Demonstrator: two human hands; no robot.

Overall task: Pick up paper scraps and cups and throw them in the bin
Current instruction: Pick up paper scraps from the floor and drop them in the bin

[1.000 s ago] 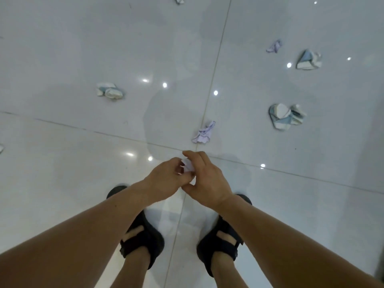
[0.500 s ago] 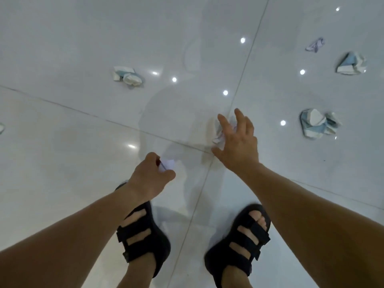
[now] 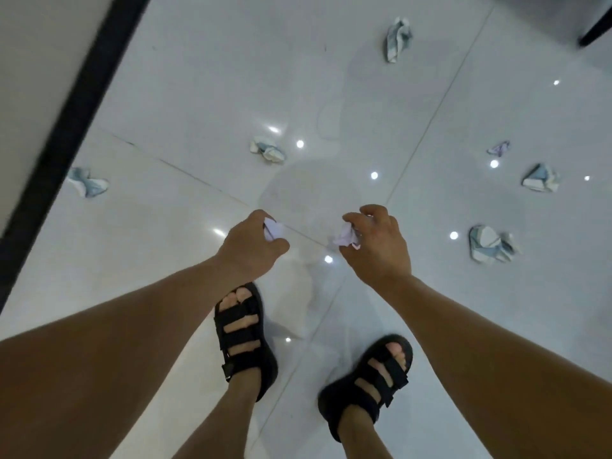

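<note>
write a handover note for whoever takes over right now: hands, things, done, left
Left hand grips a white scrap; right hand pinches a lilac scrap.
On the floor: right cup, far-right cup, top cup, middle cup, left cup, all crushed, plus a small scrap.
Done: two scraps in hand. Left: bin them, then the rest. No bin in view.
</note>
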